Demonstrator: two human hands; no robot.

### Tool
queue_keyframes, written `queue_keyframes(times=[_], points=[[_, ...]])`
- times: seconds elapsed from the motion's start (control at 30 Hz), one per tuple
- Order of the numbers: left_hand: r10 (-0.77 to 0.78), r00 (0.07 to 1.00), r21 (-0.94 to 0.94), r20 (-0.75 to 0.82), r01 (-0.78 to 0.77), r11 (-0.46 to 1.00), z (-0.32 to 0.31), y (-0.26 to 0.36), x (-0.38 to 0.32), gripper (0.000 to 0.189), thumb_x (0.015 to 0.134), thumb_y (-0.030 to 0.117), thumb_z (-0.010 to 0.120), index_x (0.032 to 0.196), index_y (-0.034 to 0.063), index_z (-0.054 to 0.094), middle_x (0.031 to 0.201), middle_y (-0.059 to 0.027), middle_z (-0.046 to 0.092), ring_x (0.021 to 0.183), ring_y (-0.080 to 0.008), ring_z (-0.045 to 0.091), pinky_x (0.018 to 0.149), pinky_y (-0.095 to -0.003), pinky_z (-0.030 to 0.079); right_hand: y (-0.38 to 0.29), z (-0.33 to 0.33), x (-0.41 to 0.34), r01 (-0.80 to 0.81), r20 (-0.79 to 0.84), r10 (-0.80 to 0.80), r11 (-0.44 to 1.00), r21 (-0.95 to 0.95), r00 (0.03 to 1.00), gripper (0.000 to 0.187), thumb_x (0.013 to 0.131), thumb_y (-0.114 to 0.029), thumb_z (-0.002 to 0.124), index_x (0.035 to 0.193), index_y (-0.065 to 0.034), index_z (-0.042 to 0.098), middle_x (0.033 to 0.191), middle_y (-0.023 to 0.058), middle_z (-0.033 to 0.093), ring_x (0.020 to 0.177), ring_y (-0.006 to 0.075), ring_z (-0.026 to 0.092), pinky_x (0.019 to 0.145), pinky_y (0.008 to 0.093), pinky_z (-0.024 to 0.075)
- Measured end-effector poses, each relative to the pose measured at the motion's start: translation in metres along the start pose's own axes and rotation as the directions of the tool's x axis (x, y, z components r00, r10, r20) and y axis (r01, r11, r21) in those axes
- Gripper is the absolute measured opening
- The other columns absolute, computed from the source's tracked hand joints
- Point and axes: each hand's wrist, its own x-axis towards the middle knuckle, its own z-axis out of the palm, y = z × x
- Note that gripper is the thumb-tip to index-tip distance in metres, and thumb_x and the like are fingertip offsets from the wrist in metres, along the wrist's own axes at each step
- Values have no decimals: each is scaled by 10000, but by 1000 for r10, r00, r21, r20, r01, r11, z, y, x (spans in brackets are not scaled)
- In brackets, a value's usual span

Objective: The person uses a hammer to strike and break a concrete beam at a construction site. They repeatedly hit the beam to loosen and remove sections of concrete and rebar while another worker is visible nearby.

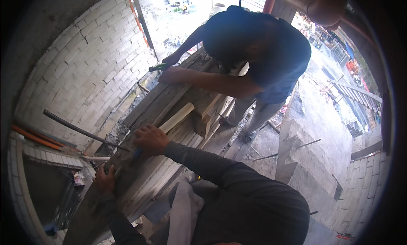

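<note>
My left hand [105, 180] is at the near left edge of a thick wooden formwork board [133, 184], thumb and fingers apart around something dark and shaded. Further up, my right hand [151, 140] lies over the boards, next to the near end of a pale wood strip [178, 117]. A small blue thing [137, 152] shows under its palm; whether I grip it is hidden. A ribbed steel bar [84, 129] juts from beside my right hand out to the left. A short wood block [202, 125] is fixed at the boards' right side.
A co-worker [273, 51] bends over the boards' far end, both hands around a green-handled tool [159, 67]. A white brick wall [86, 66] stands on the left. Concrete steps [295, 156] with protruding bars are on the right. A ladder [356, 94] lies beyond.
</note>
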Motion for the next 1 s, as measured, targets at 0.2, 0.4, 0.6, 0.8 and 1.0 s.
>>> queue_keyframes(times=[0.2, 0.4, 0.6, 0.8, 1.0], points=[[14, 1000, 3, -26, -14, 1000, 0, 2, -3, 685, 1005, 680, 588, 1466, 174, 599, 1446, -117, 646, 1399, -330, 563, 1217, -675, 287, 1, 5, 1, 1, 12, -1, 1000, -14, 1000, 387, 715, -421, 848, 1026, -200, 782, 1164, 79, 683, 1164, 289, 666, 1046, 453, 499], [20, 999, -4, -28, -20, 1000, 3, -3, -1, 688, 1002, 679, 589, 1465, 170, 598, 1449, -117, 650, 1389, -333, 573, 1213, -673, 289, -2, 0, 2, -6, 34, 6, 1000, -14, 999, 376, 726, -412, 843, 1036, -208, 781, 1165, 74, 682, 1173, 280, 666, 1053, 452, 494], [14, 1000, -16, 23, -13, 1000, -10, 13, -1, 721, 997, 705, 567, 1455, 150, 610, 1448, -127, 653, 1392, -342, 571, 1205, -677, 294, 3, -3, -1, 0, 40, 0, 1000, -1, 999, 352, 772, -389, 823, 1090, -246, 772, 1219, 66, 677, 1216, 282, 655, 1087, 450, 481], [-10, 1000, -23, 24, 10, 1000, -11, 11, -4, 761, 986, 723, 561, 1458, 127, 610, 1475, -142, 637, 1429, -350, 546, 1223, -689, 259, 2, -10, -3, 64, 22, -67, 993, 99, 998, 376, 815, -318, 796, 1186, -274, 751, 1360, 70, 652, 1300, 281, 617, 1132, 448, 460], [12, 1000, -41, -28, -13, 999, -6, 2, -7, 743, 988, 717, 561, 1444, 135, 627, 1446, -144, 660, 1399, -361, 573, 1205, -699, 278, 7, 0, -12, 167, -132, -154, 981, 99, 979, 330, 852, -238, 769, 1182, -251, 748, 1317, 64, 657, 1291, 283, 615, 1158, 438, 453]])
